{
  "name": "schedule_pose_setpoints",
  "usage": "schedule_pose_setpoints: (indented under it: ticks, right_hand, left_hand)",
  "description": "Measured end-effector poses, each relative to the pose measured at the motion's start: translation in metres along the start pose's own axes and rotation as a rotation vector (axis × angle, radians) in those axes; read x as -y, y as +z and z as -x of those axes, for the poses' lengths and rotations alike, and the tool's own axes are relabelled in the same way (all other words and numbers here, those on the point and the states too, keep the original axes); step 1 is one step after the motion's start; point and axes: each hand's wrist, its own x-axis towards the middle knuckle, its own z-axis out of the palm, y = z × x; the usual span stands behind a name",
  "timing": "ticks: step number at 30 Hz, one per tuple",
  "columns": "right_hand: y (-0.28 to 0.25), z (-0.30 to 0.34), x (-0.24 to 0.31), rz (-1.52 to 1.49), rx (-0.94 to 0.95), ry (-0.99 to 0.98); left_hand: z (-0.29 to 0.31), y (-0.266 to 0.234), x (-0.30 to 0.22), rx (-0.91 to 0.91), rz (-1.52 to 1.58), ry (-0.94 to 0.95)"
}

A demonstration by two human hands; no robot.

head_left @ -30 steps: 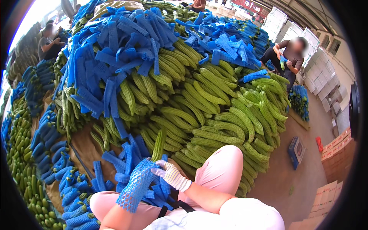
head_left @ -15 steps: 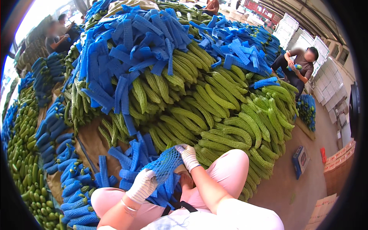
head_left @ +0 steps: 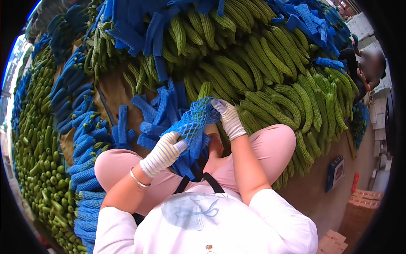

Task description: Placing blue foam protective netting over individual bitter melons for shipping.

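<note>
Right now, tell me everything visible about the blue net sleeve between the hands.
The blue net sleeve looks like soft plastic mesh, stretched so its diamond-shaped holes open. It slants up from the gloved left hand at its lower end to the gloved right hand at its upper end, above loose blue sleeves. A bumpy green gourd shows at the top; how far it runs inside is unclear.

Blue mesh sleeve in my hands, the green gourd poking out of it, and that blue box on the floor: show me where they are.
Blue mesh sleeve (head_left: 193, 123): head view, middle of its netting.
Green gourd (head_left: 205, 89): head view, its exposed tip.
Blue box (head_left: 337, 172): head view, its broad face.
</note>
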Motion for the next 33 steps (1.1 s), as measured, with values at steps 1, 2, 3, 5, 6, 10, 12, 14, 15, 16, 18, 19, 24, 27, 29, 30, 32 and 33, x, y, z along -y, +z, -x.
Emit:
schedule_pose_setpoints:
  ticks: [1,2,3,5,6,10,12,14,15,16,18,19,24,27,29,30,32,33]
  right_hand:
    - [0.009,0.008,0.002,-0.001,0.005,0.018]
    - [0.015,0.013,0.008,0.065,0.034,-0.046]
    - [0.018,0.015,0.01,0.13,0.065,-0.11]
    - [0.013,0.005,-0.003,0.285,0.024,-0.243]
    - [0.012,0.006,-0.002,0.595,0.007,-0.333]
    - [0.028,0.01,0.008,0.89,0.072,-0.374]
    - [0.027,0.001,0.004,0.786,0.146,-0.378]
    - [0.014,-0.013,0.0,0.786,0.033,-0.389]
    - [0.004,-0.02,-0.003,0.784,-0.084,-0.405]
    - [-0.011,-0.028,-0.007,0.772,-0.156,-0.399]
    - [-0.021,-0.037,-0.018,0.749,-0.262,-0.377]
    - [-0.026,-0.041,-0.02,0.721,-0.371,-0.348]
    - [-0.034,-0.045,-0.022,0.293,-0.363,-0.179]
    - [-0.03,-0.038,-0.016,-0.116,-0.282,0.093]
    - [-0.027,-0.036,-0.016,-0.353,-0.153,0.175]
    - [-0.026,-0.034,-0.016,-0.352,-0.148,0.176]
    - [-0.02,-0.028,-0.013,-0.446,-0.035,0.197]
    - [-0.015,-0.024,-0.011,-0.448,-0.032,0.201]
  left_hand:
    - [0.003,0.001,0.009,-0.012,0.007,-0.012]
    - [0.001,0.003,0.014,-0.024,-0.113,0.062]
    - [0.0,0.005,0.018,-0.037,-0.232,0.137]
    - [0.003,0.01,0.015,-0.026,-0.355,0.138]
    - [0.005,0.015,0.01,-0.028,-0.384,0.142]
    - [0.007,0.014,0.025,-0.034,-0.736,0.21]
    - [0.006,0.019,0.025,-0.028,-0.788,0.26]
    - [0.008,0.024,0.016,-0.022,-0.841,0.315]
    - [0.012,0.029,0.004,-0.032,-0.804,0.252]
    - [0.014,0.032,-0.003,-0.042,-0.767,0.191]
    - [0.013,0.032,0.007,-0.072,-0.575,0.257]
    - [0.012,0.032,0.01,-0.093,-0.38,0.314]
    - [0.012,0.025,0.013,-0.093,0.066,0.052]
    - [0.012,0.022,-0.002,-0.157,0.356,0.033]
    - [0.011,0.016,-0.009,-0.179,0.531,0.055]
    - [0.008,0.011,-0.007,-0.18,0.619,0.089]
    - [0.005,0.007,-0.01,-0.193,0.708,0.126]
    - [0.005,0.006,-0.012,-0.203,0.798,0.159]
